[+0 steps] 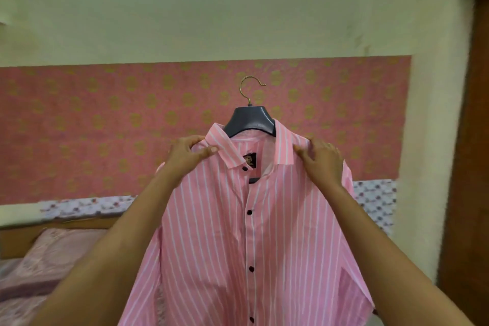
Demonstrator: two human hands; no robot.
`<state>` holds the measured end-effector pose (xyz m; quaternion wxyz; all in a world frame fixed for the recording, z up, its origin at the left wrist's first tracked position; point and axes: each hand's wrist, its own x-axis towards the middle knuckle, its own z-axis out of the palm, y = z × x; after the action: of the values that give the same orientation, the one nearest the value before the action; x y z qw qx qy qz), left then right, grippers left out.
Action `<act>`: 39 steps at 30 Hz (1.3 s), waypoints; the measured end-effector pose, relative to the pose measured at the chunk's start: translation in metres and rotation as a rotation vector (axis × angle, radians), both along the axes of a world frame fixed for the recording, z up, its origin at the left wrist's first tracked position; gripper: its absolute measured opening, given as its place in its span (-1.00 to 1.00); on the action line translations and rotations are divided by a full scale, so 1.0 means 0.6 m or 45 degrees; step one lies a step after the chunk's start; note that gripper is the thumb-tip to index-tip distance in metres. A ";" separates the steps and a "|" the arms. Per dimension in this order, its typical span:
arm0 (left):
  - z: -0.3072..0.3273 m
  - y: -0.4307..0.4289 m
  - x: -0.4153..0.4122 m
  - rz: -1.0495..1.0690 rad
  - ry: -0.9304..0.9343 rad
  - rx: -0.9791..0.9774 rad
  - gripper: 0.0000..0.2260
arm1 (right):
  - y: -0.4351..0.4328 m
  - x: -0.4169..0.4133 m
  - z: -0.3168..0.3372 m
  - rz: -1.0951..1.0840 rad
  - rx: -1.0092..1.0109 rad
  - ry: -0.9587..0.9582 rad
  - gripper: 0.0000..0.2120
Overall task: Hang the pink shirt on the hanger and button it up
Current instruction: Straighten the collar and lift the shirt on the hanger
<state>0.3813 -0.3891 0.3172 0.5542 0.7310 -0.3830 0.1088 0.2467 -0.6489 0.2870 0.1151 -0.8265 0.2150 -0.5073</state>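
L hand [189, 151]: pinches shirt [238, 241] at collar edge, near shoulder.
R hand [321, 159]: fingers curled, gripping cloth at other shoulder.
Shirt: pink w/ white stripes, on dark hanger [251, 122]; front closed below open collar.
Bed [39, 259]: lower left, behind.
Wall [105, 127]: pink patterned, at rear.

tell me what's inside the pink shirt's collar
The dark hanger and a dark label show inside the pink shirt. Fabric covers the hanger's arms.
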 end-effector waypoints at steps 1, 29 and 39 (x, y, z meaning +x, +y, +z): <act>-0.001 -0.037 0.001 -0.020 0.002 0.003 -0.64 | -0.033 -0.005 -0.004 -0.038 -0.005 0.009 -0.22; 0.079 -0.933 0.339 -0.232 -0.085 -0.036 -0.45 | -0.833 0.224 0.089 -0.353 -0.008 -0.079 -0.19; 0.209 -1.223 0.529 -0.279 -0.205 -0.019 -0.27 | -1.093 0.402 0.177 -0.478 -0.045 -0.246 -0.21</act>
<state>0.6990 -1.1227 0.4427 0.5358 0.6694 -0.5030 0.1088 0.4876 -1.3046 0.3930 0.0240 -0.7214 0.3443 -0.6004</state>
